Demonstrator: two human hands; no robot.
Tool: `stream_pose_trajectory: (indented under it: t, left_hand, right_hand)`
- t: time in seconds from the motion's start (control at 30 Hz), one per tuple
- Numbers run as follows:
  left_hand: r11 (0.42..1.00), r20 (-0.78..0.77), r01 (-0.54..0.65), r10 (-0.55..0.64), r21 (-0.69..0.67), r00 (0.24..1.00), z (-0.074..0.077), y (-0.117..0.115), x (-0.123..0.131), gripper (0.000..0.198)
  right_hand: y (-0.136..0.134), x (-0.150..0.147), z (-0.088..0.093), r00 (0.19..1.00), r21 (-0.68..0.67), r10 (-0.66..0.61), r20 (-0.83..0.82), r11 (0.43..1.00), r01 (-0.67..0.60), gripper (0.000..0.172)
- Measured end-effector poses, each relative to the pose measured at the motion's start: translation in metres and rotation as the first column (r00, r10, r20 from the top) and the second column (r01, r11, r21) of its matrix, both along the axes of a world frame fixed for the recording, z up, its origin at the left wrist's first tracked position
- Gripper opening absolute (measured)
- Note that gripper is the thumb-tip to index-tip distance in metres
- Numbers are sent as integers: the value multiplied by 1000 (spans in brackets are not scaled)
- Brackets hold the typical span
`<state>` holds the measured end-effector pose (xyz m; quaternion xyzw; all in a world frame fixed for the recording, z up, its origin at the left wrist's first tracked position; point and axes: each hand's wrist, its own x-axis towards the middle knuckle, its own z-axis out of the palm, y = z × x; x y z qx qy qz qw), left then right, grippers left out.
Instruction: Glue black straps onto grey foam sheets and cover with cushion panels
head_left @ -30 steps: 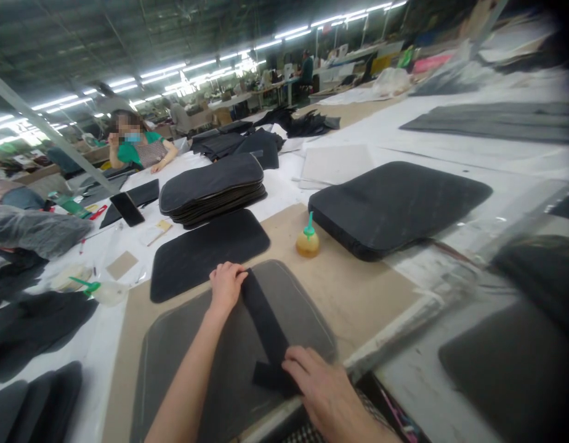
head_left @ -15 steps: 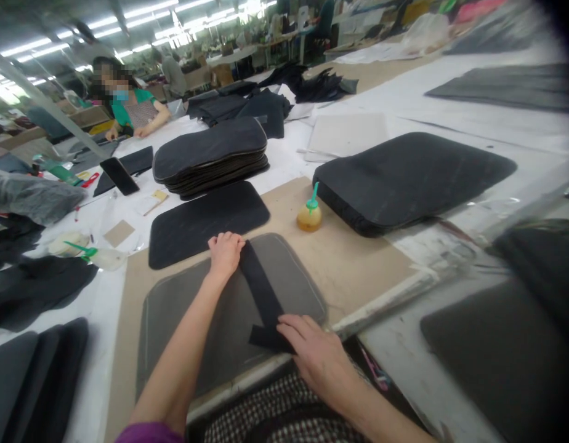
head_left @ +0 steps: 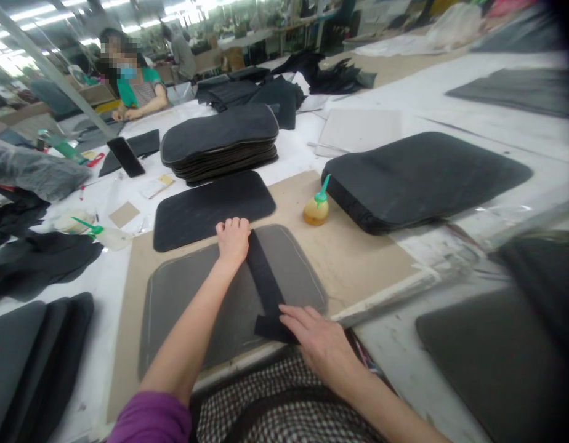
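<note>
A grey rounded panel (head_left: 192,307) with pale marked lines near its edge lies flat before me, and a black fabric strip (head_left: 265,277) runs across it. My left hand (head_left: 234,241) is closed, its curled fingers at the far end of this strip. At the near end, where the strip turns sideways in a fold, my right hand (head_left: 319,341) grips it with fingers stretched over the fabric; its thumb is mostly hidden. Just beyond the left hand lies a black panel (head_left: 210,209). A round bottle of amber liquid (head_left: 316,211) with a green nozzle stands to the right.
Stacked black panels (head_left: 220,138) stand behind, and another thick stack (head_left: 423,175) is at right. Brown board (head_left: 358,271) lies under the work. More dark panels (head_left: 16,357) are at left, with a second green-nozzled bottle (head_left: 111,237). A person (head_left: 139,89) sits across the table.
The view has shifted slightly, so the table's contents sit a little higher and mostly further right. Both hands stay at the two ends of the strip.
</note>
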<state>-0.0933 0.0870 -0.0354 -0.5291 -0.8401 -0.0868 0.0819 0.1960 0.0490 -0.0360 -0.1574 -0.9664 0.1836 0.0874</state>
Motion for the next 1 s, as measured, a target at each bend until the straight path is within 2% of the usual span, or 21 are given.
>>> stream_pose_trajectory:
  t: [0.13, 0.2, 0.27, 0.33, 0.4, 0.43, 0.47, 0.53, 0.57, 0.6, 0.63, 0.67, 0.7, 0.73, 0.77, 0.83, 0.87, 0.9, 0.93, 1.0]
  left_hand:
    - [994, 27, 70, -73, 84, 997, 2, -5, 13, 25]
    - [987, 64, 94, -103, 131, 993, 5, -6, 15, 26]
    - [977, 120, 89, -114, 195, 986, 11, -10, 14, 28]
    - [961, 197, 62, -118, 270, 973, 21, -19, 12, 33]
    - [938, 294, 19, -128, 346, 947, 34, -37, 15, 36]
    - [926, 344, 0, -140, 377, 928, 41, -50, 19, 35]
    - [918, 381, -6, -158, 396, 911, 48, -66, 25, 34]
    - [910, 531, -3, -240, 415, 813, 61, -102, 40, 35]
    - [911, 625, 14, -294, 412, 724, 66, -122, 49, 41]
    - [906, 829, -26, -374, 422, 416, 70, -141, 58, 47]
    - [911, 912, -83, -393, 403, 115, 73, -160, 65, 53]
    - [918, 920, -129, -385, 375, -64, 74, -176, 72, 58]
    - [925, 914, -161, -369, 343, -168, 74, -191, 77, 61]
    - [933, 917, -200, -338, 298, -213, 73, -203, 79, 59]
    - [932, 928, -253, -314, 260, -202, 71, -213, 79, 54]
    - [905, 959, -371, -264, 209, -105, 66, -229, 72, 43]
    - [884, 970, -423, -238, 200, -40, 64, -235, 66, 39]
    - [867, 978, -459, -208, 194, 20, 61, -241, 57, 38]
    - [857, 983, -482, -171, 180, 63, 60, -247, 47, 38]
    - [845, 989, -515, -95, 140, 112, 56, -256, 24, 39]
  right_hand:
    - [-3, 3, -11, 999, 120, 24, -31, 993, -20, 62]
    - [-2, 7, -16, 997, 103, 14, -72, 995, -7, 63]
    - [1, 12, -13, 992, 9, -18, -122, 1000, 19, 59]
    - [3, 17, 0, 984, -166, -57, -168, 986, 29, 44]
    - [4, 21, 23, 981, -415, -122, -151, 909, 49, 26]
    - [3, 20, 36, 981, -552, -165, -99, 830, 84, 28]
    - [0, 18, 49, 980, -681, -197, -27, 721, 126, 37]
    - [-8, 9, 71, 972, -880, -214, 100, 436, 186, 52]
    - [-15, 1, 77, 970, -943, -206, 128, 278, 184, 55]
    - [-22, -9, 81, 972, -980, -195, 130, 127, 156, 55]
    - [-30, -20, 83, 975, -993, -189, 115, -7, 116, 54]
    - [-40, -31, 81, 977, -990, -188, 98, -114, 78, 53]
    - [-49, -44, 79, 979, -980, -184, 92, -192, 56, 52]
    - [-59, -56, 75, 982, -968, -168, 92, -246, 48, 52]
    - [-67, -68, 71, 985, -958, -144, 97, -283, 52, 53]
    - [-80, -90, 65, 990, -943, -78, 116, -321, 85, 56]
    - [-84, -98, 64, 992, -943, -27, 125, -315, 110, 57]
    - [-86, -106, 64, 991, -951, 30, 130, -278, 133, 58]
    - [-86, -111, 64, 988, -968, 85, 128, -206, 143, 57]
    - [-83, -118, 64, 978, -992, 166, 123, 12, 122, 46]
